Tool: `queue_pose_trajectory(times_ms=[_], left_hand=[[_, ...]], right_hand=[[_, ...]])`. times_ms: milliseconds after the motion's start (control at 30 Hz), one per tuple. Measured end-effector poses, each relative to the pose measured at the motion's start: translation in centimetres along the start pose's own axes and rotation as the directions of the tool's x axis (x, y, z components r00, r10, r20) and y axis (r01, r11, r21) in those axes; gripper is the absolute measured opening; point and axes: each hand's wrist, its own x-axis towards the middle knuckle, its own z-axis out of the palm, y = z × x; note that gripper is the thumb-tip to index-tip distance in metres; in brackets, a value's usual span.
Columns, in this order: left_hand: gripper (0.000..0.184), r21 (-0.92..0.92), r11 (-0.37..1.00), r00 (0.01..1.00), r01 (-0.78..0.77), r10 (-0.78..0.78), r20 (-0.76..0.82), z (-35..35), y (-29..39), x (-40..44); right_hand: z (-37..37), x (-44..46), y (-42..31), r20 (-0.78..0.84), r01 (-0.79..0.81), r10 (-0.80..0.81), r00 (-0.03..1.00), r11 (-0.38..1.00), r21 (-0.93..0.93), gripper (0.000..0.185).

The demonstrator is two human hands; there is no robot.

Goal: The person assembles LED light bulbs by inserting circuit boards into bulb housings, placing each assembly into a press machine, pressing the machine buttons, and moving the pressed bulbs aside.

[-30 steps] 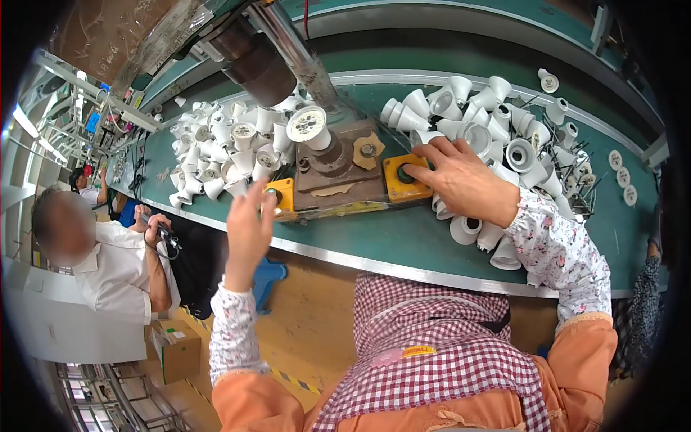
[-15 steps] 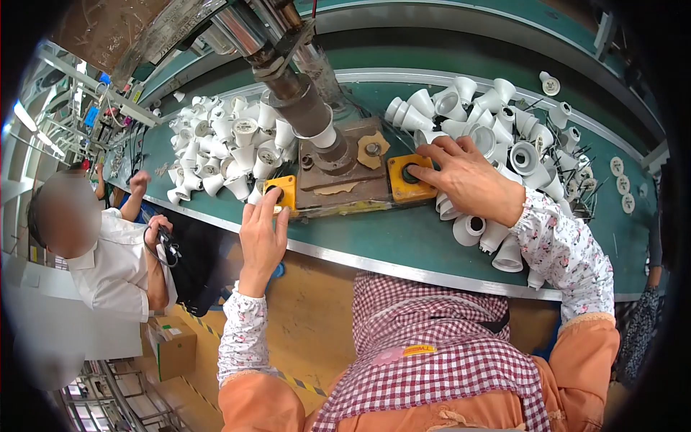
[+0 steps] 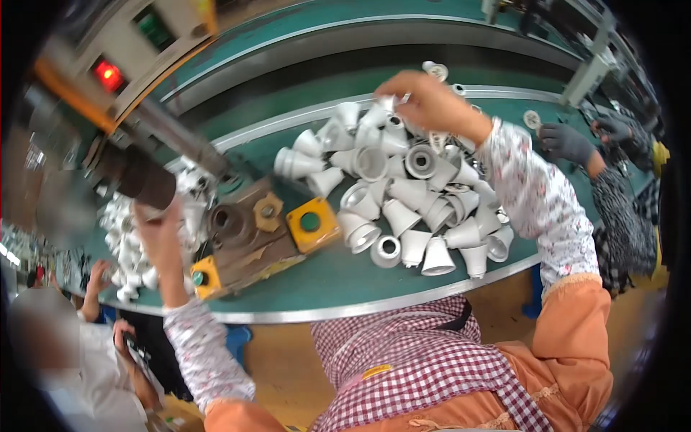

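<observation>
Off the right button box [image 3: 313, 225] and the left button box [image 3: 206, 278] go both hands, and up goes the ram [image 3: 144, 180], lifted away from the brown fixture [image 3: 247, 245]! The right hand [image 3: 430, 105] has swung out over the far side of the right-hand pile of white cups [image 3: 404, 193], towards the far edge of the worktop [image 3: 344, 284]. Fingers bent in at something white there, but blur hides whether they've closed on it. The left hand [image 3: 160, 237] is up by the ram's lower end, near the left-hand pile [image 3: 129, 248], smeared by motion; can't tell whether it's open or gripping.

Doing this well, I'd say, means a light pinch on one loose cup, lifted straight up, since its neighbours lean together and some look nested: drag sideways and several could tumble towards the near edge. On the left, keep fingers out from under that ram, and both hands off the buttons while reaching.
</observation>
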Motion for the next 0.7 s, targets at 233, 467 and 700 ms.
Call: queue_pose_trajectory(times_ms=[233, 467, 700], left_hand=[[0.035, 0.636, 0.632, 0.888, -0.442, 0.207, 0.411, -8.4, -9.2, 9.7], [0.037, 0.599, 0.483, 0.768, -0.639, 0.358, 0.531, -10.8, -17.0, 11.7], [0.060, 0.732, 0.649, 0.977, -0.205, 0.097, 0.188, -8.9, -10.4, 6.2]], right_hand=[[-5.3, -0.1, 16.4, -0.065, -0.273, 0.271, 0.960, 0.869, -0.412, 0.038], [-1.6, 2.4, 26.4, 0.263, -0.124, 0.318, 0.911, 0.819, -0.560, 0.048], [-0.2, 9.5, 5.9, 0.292, -0.379, 0.292, 0.911, 0.871, 0.312, 0.034]])
